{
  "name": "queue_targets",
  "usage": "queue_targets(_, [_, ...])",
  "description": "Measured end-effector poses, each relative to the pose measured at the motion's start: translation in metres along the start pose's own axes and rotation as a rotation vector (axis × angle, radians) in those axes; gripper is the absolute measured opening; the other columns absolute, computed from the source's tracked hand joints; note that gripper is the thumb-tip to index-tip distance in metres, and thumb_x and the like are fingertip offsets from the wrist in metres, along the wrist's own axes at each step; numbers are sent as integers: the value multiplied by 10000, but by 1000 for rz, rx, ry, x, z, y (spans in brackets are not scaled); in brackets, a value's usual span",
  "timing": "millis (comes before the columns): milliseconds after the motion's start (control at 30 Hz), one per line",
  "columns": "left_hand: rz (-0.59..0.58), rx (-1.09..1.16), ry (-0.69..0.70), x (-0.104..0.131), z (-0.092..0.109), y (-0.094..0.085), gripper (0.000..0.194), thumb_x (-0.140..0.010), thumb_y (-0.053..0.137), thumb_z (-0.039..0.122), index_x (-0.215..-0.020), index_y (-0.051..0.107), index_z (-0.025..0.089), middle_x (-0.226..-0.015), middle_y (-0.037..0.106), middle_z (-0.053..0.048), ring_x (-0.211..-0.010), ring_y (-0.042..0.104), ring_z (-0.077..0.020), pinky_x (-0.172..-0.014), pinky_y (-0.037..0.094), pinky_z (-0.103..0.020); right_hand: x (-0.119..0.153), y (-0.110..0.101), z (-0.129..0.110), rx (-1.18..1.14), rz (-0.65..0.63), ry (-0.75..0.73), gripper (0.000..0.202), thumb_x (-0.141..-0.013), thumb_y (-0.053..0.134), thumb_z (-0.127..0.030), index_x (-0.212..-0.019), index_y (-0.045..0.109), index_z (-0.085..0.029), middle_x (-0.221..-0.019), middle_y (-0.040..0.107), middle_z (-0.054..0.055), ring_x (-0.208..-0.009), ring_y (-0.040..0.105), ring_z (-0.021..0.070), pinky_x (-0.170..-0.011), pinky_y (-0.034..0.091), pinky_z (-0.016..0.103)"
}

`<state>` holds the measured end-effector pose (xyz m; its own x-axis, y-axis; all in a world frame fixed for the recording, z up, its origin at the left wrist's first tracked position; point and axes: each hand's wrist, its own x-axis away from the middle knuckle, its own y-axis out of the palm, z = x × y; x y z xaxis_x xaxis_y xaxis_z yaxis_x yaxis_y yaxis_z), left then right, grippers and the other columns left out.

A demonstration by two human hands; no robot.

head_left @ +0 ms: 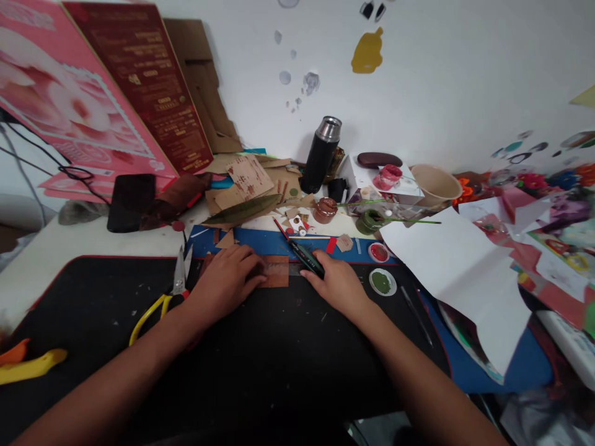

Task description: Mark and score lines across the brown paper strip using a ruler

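On the black mat (260,347), my left hand (230,279) rests with bent fingers on a reddish-brown flat piece (279,272), pressing its left part. A dark ruler-like strip (294,269) shows at the piece's right edge. My right hand (337,279) is closed round a dark green pen-like tool (307,258), thumb and fingers on its lower end, just right of the brown piece. Scissors with yellow handles (160,306) lie open beside my left wrist. The underside of my left palm is hidden.
Behind the hands stand a black thermos (320,155), a brown paint jar (325,210) and a green one (369,221). Paint lids (382,282) and a thin dark tool (417,314) lie at the right, near white paper (455,272). A phone (131,201) is back left.
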<state>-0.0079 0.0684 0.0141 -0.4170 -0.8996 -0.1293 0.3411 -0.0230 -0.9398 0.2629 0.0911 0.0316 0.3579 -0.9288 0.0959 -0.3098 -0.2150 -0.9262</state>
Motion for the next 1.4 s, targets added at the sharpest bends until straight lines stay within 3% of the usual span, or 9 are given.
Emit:
queue_targets(167, [-11,10,-29,2,0,2,297,-969,656,357,-1214,643,190,-1216,626,-113,-1103,600,-278,-993,498,-472,8,9,4,-52,67,22,354,-1007,564,-403,-1261,632,-165,-1064,804,145,-928,774,305,-775,522,352])
queue_targets(367, [-61,26,-12,1,3,0,234,-938,698,361,-1090,650,189,-1111,651,-84,-1066,602,-274,-964,499,-446,14,15,8,-161,163,50,310,-984,562,-425,-1167,654,-192,-905,796,97,-789,765,288,-693,492,320])
queue_targets(567, [-77,0,-24,2,7,0,203,-945,688,337,-1063,646,178,-1086,666,-88,-1043,615,-272,-936,504,-441,15,16,8,-202,175,55,299,-981,553,-433,-1124,653,-189,-797,761,61,-630,702,244,-634,454,303])
queue_targets(700, [-80,-35,2,8,13,-2,166,-951,676,326,-1009,651,172,-1040,673,-88,-995,625,-276,-895,512,-435,17,15,8,-221,180,47,285,-987,547,-435,-1101,652,-195,-788,756,55,-644,709,243,-626,453,296])
queue_targets(900, [-44,-80,48,22,18,0,163,-1004,585,311,-1021,669,171,-1034,684,-104,-993,644,-283,-891,525,-443,18,17,9,-246,231,19,249,-981,573,-408,-1088,652,-196,-828,772,64,-662,721,235,-649,478,297])
queue_targets(1133, [27,-81,112,28,12,8,229,-1040,541,326,-1097,685,158,-1051,700,-103,-996,660,-274,-882,548,-427,20,29,16,-282,401,-97,219,-974,620,-405,-1060,663,-208,-753,757,24,-448,618,166,-506,451,271])
queue_targets(1400, [129,-138,236,29,6,5,255,-1066,499,269,-1169,708,166,-1066,725,-87,-994,660,-259,-868,545,-412,25,31,15,-255,506,-268,146,-961,666,-298,-1090,664,-231,-903,810,55,-712,785,221,-641,557,276])
